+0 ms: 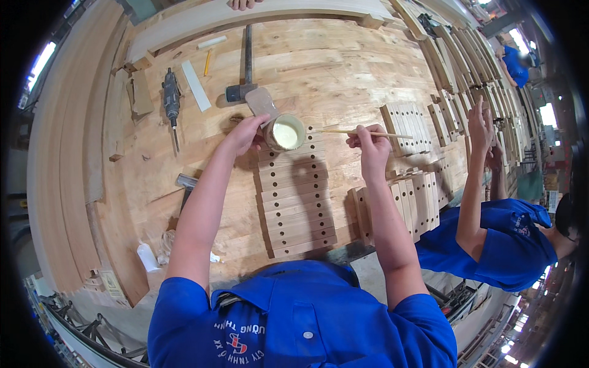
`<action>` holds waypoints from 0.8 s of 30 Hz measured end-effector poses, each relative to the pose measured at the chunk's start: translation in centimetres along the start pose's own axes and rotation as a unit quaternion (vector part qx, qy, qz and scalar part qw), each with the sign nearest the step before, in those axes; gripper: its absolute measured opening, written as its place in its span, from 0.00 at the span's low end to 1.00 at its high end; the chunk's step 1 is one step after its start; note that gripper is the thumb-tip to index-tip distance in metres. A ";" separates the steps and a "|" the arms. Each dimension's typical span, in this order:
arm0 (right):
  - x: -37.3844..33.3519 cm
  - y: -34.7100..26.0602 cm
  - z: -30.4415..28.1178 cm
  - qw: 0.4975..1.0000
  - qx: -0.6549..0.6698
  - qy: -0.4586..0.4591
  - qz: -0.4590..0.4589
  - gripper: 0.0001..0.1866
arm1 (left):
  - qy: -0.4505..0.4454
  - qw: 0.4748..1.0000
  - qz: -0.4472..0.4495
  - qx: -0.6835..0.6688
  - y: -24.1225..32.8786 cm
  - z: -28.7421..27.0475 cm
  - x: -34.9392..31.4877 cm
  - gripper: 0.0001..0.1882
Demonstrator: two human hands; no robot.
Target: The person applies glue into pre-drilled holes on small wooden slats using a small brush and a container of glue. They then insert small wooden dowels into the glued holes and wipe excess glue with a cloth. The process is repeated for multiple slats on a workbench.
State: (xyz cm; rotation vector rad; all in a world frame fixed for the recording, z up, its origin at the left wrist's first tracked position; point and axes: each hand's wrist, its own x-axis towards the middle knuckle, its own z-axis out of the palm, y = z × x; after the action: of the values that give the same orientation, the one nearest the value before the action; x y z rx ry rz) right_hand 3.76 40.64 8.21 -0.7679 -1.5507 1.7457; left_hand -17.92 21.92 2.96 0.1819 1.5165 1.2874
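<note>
My left hand (246, 133) is closed around a cup (285, 149) of creamy white liquid. A flat brownish piece (262, 101) stands out beside the cup, next to my fingers. Between the fingertips of my right hand (370, 143) is a thin wooden stick (397, 134), its tip pointing left toward the cup and over the far end of a row of wooden slats. These slats (297, 208) lie side by side below the cup, with dark round holes along both ends. The cup hides part of the far slats.
A long-handled hammer (248, 61), power screwdriver (170, 101), pencil (207, 62) and white strip (196, 86) lie on the wooden bench (343, 67). More drilled pieces (405, 129) stand at right, near a co-worker in blue (491, 245). A white bottle (148, 257) lies front left.
</note>
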 end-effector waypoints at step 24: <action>0.2 1.8 3.5 0.830 -0.495 -0.198 -0.163 0.11 | -0.077 0.990 -0.080 0.088 0.5 -0.5 1.5 0.20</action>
State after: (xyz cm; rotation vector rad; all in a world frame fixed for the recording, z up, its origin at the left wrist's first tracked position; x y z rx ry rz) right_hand 0.69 38.57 6.88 -0.5271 -2.7389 0.7718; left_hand -19.19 22.80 2.39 0.2627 1.4807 0.9899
